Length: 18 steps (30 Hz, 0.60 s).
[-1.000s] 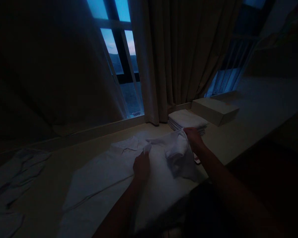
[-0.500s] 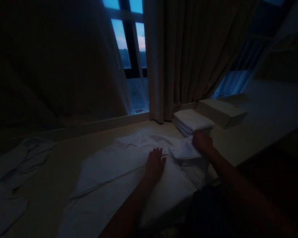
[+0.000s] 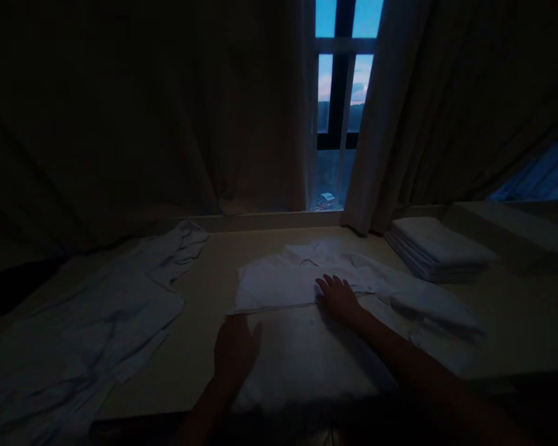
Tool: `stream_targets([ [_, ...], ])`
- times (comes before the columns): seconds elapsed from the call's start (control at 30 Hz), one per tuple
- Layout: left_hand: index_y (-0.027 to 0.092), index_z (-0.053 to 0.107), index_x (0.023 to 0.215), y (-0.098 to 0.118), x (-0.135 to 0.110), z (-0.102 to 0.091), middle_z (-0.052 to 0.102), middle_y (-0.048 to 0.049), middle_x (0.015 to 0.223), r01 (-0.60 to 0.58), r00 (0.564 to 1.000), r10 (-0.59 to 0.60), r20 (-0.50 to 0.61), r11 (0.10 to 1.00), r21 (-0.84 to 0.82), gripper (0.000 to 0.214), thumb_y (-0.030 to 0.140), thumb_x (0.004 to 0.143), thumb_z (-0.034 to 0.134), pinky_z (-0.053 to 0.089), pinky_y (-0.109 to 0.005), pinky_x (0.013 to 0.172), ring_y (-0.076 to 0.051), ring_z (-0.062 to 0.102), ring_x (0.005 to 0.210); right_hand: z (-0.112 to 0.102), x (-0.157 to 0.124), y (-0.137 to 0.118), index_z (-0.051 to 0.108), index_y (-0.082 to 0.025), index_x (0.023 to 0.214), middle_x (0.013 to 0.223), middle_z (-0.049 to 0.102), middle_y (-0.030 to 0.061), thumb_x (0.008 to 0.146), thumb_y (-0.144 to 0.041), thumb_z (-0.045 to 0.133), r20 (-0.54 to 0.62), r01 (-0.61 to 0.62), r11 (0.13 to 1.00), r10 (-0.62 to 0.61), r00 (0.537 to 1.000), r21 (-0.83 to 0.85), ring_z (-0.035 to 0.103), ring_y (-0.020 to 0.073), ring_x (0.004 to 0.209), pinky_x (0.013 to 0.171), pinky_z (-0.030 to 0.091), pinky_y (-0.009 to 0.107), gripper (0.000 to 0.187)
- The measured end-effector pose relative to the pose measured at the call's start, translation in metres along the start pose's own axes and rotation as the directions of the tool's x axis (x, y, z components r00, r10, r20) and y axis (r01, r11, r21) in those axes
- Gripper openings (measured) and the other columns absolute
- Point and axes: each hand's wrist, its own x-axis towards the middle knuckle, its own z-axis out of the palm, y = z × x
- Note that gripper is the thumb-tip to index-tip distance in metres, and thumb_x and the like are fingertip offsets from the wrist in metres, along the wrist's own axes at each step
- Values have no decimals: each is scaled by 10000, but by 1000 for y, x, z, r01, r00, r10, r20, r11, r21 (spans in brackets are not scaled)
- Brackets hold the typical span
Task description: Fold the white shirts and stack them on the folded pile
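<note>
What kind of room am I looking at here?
Probably a home or hotel room at dusk: a curtained window, a shirt spread on the table under the right hand, and a stack of folded cloths.

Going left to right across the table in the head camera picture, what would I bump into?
Crumpled white clothes → left hand → right hand → stack of folded white cloths → flat box.
</note>
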Motion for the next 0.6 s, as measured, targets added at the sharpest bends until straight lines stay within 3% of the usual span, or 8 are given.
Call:
stream_targets([
  [0.1, 101, 595, 1137, 2, -2, 1, 604, -184, 1198, 45, 999, -45, -16, 999, 16, 504, 486, 909, 362, 336, -440, 1013, -296, 515, 1155, 10, 12, -18, 594, -170, 1190, 1169, 621, 165, 960, -399, 429, 86, -25, 999, 26, 996, -23, 558, 292, 1061, 888, 387, 429, 364],
  [0.2, 122, 602, 1100, 5, -4, -1, 602, -178, 1165, 58, 998, -58, -26, 998, -3, 465, 474, 910, 365, 362, -441, 958, -306, 497, 1146, 6, 37, -43, 651, -142, 1053, 1092, 646, 172, 964, -360, 422, 73, 26, 999, -23, 997, -44, 546, 293, 1074, 891, 383, 416, 329],
  [0.3, 154, 595, 1072, -1, -1, -5, 604, -146, 1078, 61, 997, -63, -44, 997, -49, 382, 431, 910, 386, 400, -418, 881, -282, 518, 1050, 1, 80, -78, 640, -193, 1106, 1118, 655, 119, 965, -358, 425, 62, 108, 994, -107, 992, -14, 548, 243, 1081, 885, 391, 345, 306],
  [0.43, 146, 591, 1006, -25, 10, -7, 574, -118, 976, 114, 988, -125, -91, 987, -117, 298, 359, 913, 405, 425, -366, 847, -242, 518, 965, 5, 142, -124, 582, -222, 1238, 1172, 646, 88, 975, -295, 387, 47, 157, 987, -158, 986, 31, 549, 206, 1086, 876, 397, 298, 336],
  [0.53, 164, 519, 1227, -42, 19, -3, 547, -117, 1090, 146, 980, -164, -114, 977, -153, 359, 291, 901, 440, 443, -324, 792, -227, 509, 988, 10, 176, -146, 529, -262, 1314, 1268, 604, 61, 960, -224, 383, 55, 202, 978, -204, 977, 48, 514, 204, 1141, 899, 389, 307, 385],
  [0.6, 212, 477, 1304, -47, 22, 1, 539, -105, 1147, 80, 991, -95, -99, 986, -149, 410, 229, 896, 439, 442, -326, 801, -222, 501, 1006, 13, 191, -155, 529, -320, 1314, 1319, 573, 25, 943, -192, 394, 79, 240, 970, -243, 967, 50, 488, 212, 1173, 914, 383, 330, 416],
])
